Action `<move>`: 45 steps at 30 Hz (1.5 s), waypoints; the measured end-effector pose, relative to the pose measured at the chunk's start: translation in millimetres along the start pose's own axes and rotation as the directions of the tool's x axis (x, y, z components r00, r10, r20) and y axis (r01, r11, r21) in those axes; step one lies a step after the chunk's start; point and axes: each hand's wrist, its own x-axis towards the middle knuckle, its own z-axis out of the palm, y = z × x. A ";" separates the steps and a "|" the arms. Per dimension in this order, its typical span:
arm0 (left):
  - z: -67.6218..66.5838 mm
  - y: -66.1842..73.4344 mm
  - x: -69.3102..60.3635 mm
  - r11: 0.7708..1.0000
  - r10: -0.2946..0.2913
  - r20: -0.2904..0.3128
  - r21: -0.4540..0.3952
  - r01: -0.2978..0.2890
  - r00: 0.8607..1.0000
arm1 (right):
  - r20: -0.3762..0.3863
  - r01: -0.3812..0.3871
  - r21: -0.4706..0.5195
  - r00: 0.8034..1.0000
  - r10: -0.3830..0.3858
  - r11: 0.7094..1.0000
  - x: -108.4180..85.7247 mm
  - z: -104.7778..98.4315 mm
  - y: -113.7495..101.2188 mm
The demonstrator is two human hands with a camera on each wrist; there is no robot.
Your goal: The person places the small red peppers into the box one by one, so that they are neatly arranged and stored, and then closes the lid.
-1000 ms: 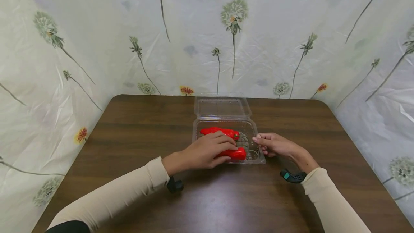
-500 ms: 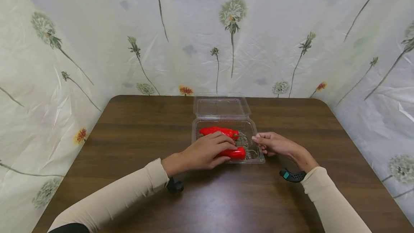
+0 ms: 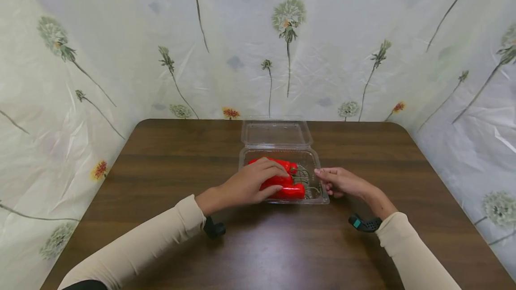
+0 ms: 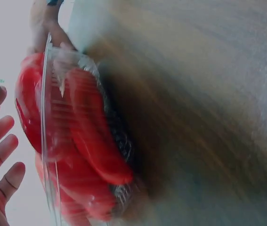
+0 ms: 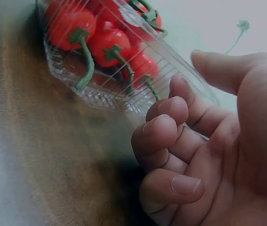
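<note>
Several red peppers [image 3: 292, 191] with green stems lie in a clear plastic container [image 3: 247, 152], its hinged lid [image 3: 276, 133] laid back. Stems point toward the right side, best seen in the right wrist view on a pepper [image 5: 72, 29]. My left hand [image 3: 246, 186] hovers over the left part of the peppers and hides some of them. In the left wrist view its fingers [image 4: 4, 153] are spread loosely and stand apart from the peppers. At the container's right edge, my right hand [image 3: 347, 182] pinches the rim between thumb and index finger; its other fingers are curled beneath.
A dark brown wooden table [image 3: 181, 147] carries the container near its far middle. Behind it hangs a pale curtain [image 3: 225, 35] printed with dandelions, close to the lid. A black strap [image 3: 364, 223] circles the right wrist.
My left hand has drawn back slightly to the left and come off the peppers, uncovering more of them. The right hand stays at the rim, and the container has hardly moved.
</note>
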 end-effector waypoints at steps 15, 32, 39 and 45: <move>-24.7 -64.6 9.2 0.756 -0.616 -0.206 -0.425 0.498 0.760 | 0.132 -0.007 0.116 0.991 -0.008 0.993 -45.7 19.7 0.2; -20.6 -129.4 15.1 0.372 -0.877 0.064 -0.536 0.758 0.476 | 0.114 0.100 0.107 0.987 -0.112 0.989 -63.0 40.6 3.8; -18.9 -139.0 15.2 0.305 -0.872 0.145 -0.587 0.750 0.468 | 0.111 0.102 0.143 0.987 -0.119 0.984 -62.3 43.4 4.0; -16.3 -141.2 17.0 0.307 -0.849 0.171 -0.612 0.729 0.501 | 0.102 0.091 0.151 0.989 -0.107 0.984 -63.2 42.7 3.5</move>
